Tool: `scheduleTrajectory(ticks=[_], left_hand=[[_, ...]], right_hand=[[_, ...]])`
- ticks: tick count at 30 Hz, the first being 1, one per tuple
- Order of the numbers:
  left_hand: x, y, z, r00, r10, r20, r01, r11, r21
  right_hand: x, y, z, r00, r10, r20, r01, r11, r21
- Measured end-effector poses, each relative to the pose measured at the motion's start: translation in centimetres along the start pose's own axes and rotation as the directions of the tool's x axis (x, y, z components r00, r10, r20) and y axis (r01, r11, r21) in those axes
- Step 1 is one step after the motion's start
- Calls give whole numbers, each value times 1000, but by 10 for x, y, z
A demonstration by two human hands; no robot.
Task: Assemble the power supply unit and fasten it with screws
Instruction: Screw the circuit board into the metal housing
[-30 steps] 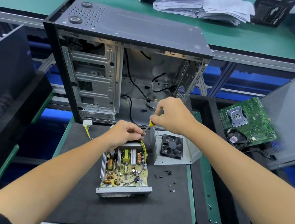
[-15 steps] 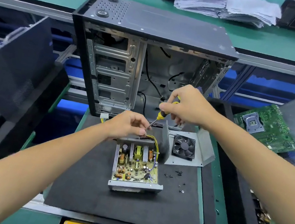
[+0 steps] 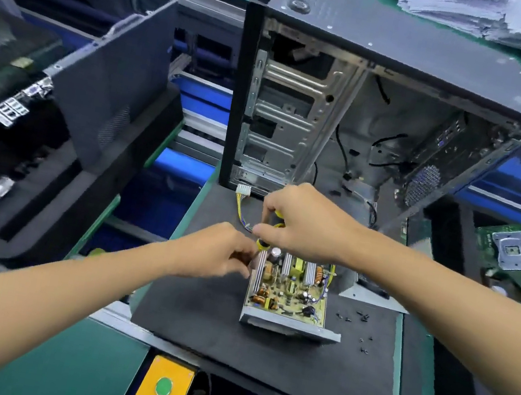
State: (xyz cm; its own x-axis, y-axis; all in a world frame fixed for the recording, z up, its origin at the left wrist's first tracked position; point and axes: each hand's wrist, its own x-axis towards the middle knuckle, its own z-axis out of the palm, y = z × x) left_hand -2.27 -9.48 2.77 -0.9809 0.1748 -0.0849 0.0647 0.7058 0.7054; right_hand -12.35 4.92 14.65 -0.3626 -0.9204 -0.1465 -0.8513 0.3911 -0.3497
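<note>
Power supply unit [image 3: 287, 292] lying open on the black mat [image 3: 197, 308] at the tabletop's centre, lid off, circuit board facing up.

It is looking like a stiff sheet-metal tray, moderately heavy, with fragile, sharp-finned parts inside, so it is best taken by its outer metal walls, never by the board or heat sinks. The right hand [image 3: 303, 222] is curling around a yellow-and-black screwdriver [image 3: 263, 243], its tip pointing down at the unit's far-left corner. The left hand [image 3: 218, 252], at nine o'clock of the unit, is pinching something small against that corner; what it is I cannot tell. Loose screws [image 3: 359, 319] are lying at three o'clock; an open computer case [image 3: 371, 112] is standing at twelve o'clock.
</note>
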Motion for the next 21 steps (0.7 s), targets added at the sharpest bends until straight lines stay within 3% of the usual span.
scheduleTrajectory(ticks=[13,21], left_hand=[[-19,-38,45,999,-6,-48,13,987,160],[-23,-39,65,998,4,-66,1,997,72]], right_hand=[[7,-16,41,987,-5,163,16,998,-64],[1,-14,51,984,30,174,-11,994,-107]])
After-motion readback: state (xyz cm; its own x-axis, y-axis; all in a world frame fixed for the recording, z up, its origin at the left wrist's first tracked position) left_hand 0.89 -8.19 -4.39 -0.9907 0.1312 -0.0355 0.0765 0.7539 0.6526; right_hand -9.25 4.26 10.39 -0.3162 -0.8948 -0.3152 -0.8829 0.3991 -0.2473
